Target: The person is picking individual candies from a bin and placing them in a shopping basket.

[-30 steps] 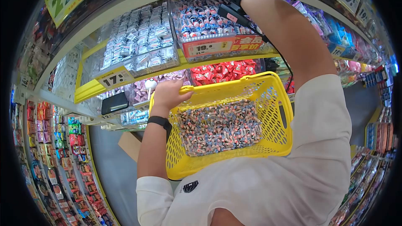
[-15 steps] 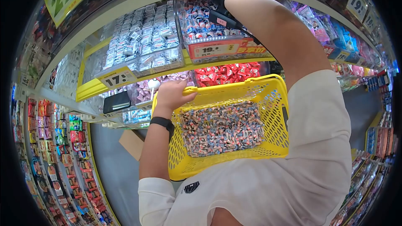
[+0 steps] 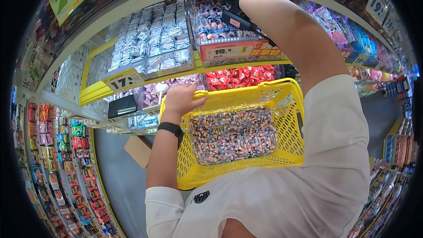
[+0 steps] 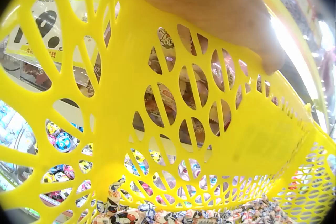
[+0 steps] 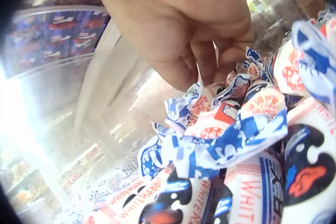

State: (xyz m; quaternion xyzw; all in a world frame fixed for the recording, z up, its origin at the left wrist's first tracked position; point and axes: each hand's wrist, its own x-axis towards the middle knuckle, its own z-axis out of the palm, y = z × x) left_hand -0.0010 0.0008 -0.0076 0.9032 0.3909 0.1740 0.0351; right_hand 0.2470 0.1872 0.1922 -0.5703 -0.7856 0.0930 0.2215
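My left hand (image 3: 179,99) grips the rim of the yellow basket (image 3: 238,91) at its far left corner, the thumb lying along the rim. A layer of small wrapped candies (image 3: 233,134) covers the basket's bottom. My right arm reaches up into a clear bin of white, blue and red wrapped candies (image 3: 213,22); most of that hand is hidden by the shelf edge in the head view. In the right wrist view, the right hand (image 5: 184,24) bends its fingers down onto candies (image 5: 210,124), fingertips close together on the wrappers and partly hidden.
A white shelf edge (image 3: 145,9) arches above the right hand. Left of that bin stands another of white-wrapped candies (image 3: 147,35); red candies (image 3: 240,77) lie behind the basket. A black phone-like object (image 3: 122,106) sits left of the left hand.
Compared with a second ago, the right wrist is a little further left over the bin, and the shelves and basket sit slightly differently in view. The left hand keeps its grip on the rim.
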